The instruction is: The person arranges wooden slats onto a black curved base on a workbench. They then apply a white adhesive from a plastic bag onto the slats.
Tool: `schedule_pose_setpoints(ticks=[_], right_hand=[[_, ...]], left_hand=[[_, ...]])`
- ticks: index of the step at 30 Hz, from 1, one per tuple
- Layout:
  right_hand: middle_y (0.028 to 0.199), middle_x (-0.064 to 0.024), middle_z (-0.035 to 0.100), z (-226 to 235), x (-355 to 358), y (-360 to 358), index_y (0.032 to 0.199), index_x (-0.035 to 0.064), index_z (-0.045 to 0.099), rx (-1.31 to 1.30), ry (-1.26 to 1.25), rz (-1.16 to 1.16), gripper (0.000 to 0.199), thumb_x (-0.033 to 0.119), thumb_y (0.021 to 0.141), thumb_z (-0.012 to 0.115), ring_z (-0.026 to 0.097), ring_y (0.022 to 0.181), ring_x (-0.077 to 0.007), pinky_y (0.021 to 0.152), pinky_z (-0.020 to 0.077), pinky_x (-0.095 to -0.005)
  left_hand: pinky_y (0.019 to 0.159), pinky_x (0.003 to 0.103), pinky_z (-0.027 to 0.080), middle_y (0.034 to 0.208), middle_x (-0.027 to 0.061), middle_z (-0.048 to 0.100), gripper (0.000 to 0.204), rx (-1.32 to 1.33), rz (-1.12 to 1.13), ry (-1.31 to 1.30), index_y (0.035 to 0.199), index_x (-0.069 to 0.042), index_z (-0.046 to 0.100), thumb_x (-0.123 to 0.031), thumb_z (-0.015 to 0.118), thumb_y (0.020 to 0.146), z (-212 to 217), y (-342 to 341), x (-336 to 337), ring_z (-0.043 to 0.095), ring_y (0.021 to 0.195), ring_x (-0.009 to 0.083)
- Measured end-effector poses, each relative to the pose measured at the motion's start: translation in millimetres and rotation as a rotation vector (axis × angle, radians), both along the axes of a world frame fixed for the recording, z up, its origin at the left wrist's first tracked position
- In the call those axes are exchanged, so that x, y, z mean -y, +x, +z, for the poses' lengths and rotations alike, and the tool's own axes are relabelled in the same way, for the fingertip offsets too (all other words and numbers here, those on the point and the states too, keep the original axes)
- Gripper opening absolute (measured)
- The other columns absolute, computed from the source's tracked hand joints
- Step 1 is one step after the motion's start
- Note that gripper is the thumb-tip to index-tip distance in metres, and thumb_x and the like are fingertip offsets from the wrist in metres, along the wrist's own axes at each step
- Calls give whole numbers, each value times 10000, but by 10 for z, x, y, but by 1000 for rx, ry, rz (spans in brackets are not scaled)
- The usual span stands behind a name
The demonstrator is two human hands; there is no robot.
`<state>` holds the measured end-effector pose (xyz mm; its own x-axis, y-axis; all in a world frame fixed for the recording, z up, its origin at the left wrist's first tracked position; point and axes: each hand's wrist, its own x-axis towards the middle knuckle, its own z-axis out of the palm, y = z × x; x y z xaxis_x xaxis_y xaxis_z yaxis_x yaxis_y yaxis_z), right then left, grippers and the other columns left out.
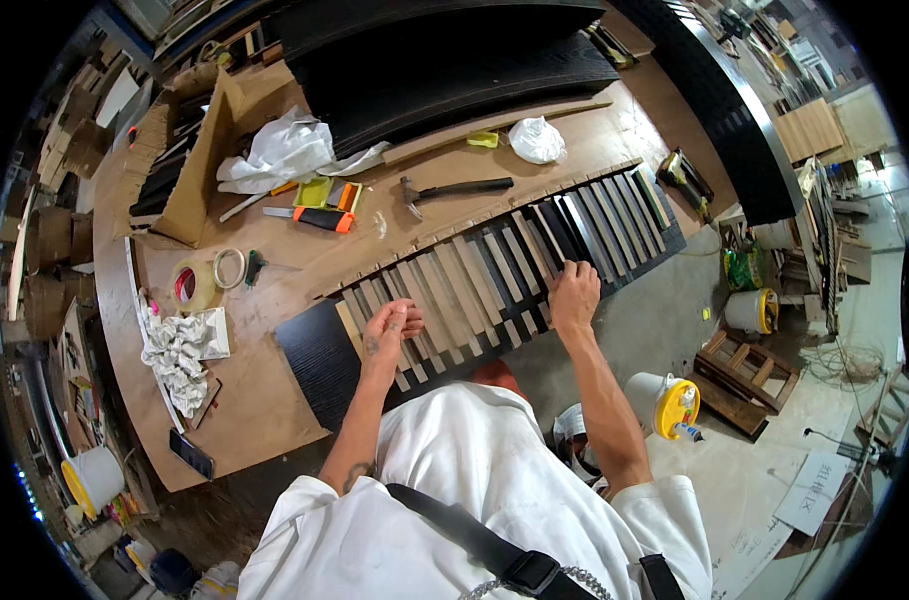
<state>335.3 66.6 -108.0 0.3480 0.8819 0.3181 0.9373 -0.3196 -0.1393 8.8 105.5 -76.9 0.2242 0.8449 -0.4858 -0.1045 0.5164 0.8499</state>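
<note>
A: We're watching slats (pixel 450 290) lying side by side across a dark board (pixel 315 365), and that board is stretching along the near side of the bench (pixel 265 410)

B: The right hand (pixel 576 295) is bending over the row right of its middle, its fingers bunching narrowly above the slats; whether they're pinching one or only pressing, I'm not able to tell!

A: And the left hand (pixel 393 325)?

B: It's hanging over the slats farther left, fingers sitting half curled; I'm seeing no slat clearly in them, but their undersides are hiding from us, so I'm not calling that either

A: So which step are we seeing? I'm judging it as lining up the slats, with both hands working over the row

B: Then the next move is probably calling for a light, exact nudge, one slat at a time, neighbours staying undisturbed

A: Meanwhile the hammer (pixel 465 187) is lying beyond the row, well clear of the fingers
</note>
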Motion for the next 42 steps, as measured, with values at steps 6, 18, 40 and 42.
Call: schedule_pose_setpoints(ticks=[6, 18, 40, 42], right_hand=[[953, -163, 581, 219, 157, -406, 1031, 30, 607, -357, 139, 20, 181, 76, 857, 621, 572, 899, -382, 766, 476, -466], [937, -112, 611, 80, 466, -958, 981, 71, 689, -369, 78, 73, 142, 80, 840, 679, 583, 881, -319, 731, 494, -404], [1022, -135, 578, 62, 16, 33, 1054, 40, 616, -66, 9, 35, 209, 181, 901, 618, 545, 969, -321, 823, 417, -437], [1023, -141, 581, 63, 30, 16, 1062, 17, 607, 11, -26, 30, 228, 173, 895, 620, 547, 971, -324, 822, 422, -442]], left_hand=[[806, 295, 532, 1003, 97, 664, 374, 8, 95, 18, 1161, 5, 604, -330, 532, 1011, -51, -291, 114, 646, 889, 161], [808, 294, 534, 1014, 98, 664, 368, 7, 64, -4, 1166, 3, 596, -326, 513, 1022, -41, -349, 95, 646, 890, 166], [780, 268, 524, 1001, 83, 660, 351, -40, 96, -64, 1164, 5, 599, -302, 506, 1025, 21, -440, 171, 635, 863, 142], [778, 269, 525, 997, 85, 658, 354, -34, 91, -64, 1165, 12, 597, -299, 505, 1025, 36, -429, 169, 634, 862, 142]])
